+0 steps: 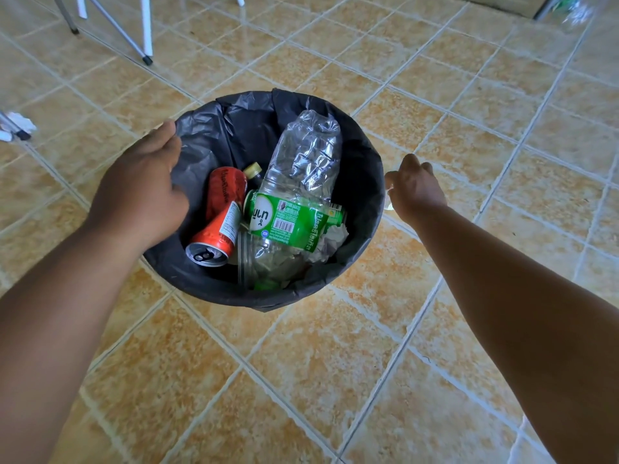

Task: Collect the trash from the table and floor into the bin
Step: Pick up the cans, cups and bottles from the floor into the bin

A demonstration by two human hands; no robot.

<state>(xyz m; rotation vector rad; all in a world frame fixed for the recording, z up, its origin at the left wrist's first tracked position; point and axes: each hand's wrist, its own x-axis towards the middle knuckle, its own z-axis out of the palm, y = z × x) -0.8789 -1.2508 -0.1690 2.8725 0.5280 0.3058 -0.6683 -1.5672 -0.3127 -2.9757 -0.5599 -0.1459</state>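
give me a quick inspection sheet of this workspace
surface: tiled floor, glossy
job's things: bin with black liner holds red can, clear bottle, crumpled paper
clutter: white paper scrap on floor at left
hands: left hand over bin's left rim, fingers hidden; right hand beside right rim, loosely curled, nothing seen held
cables: nothing seen
surroundings: furniture legs at top left

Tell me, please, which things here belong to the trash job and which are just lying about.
Job: bin; crushed bottle, red can, gold-capped bottle and crumpled paper inside it; white scrap at far left; left hand on the bin's rim.
Lying about: furniture legs; tiled floor.
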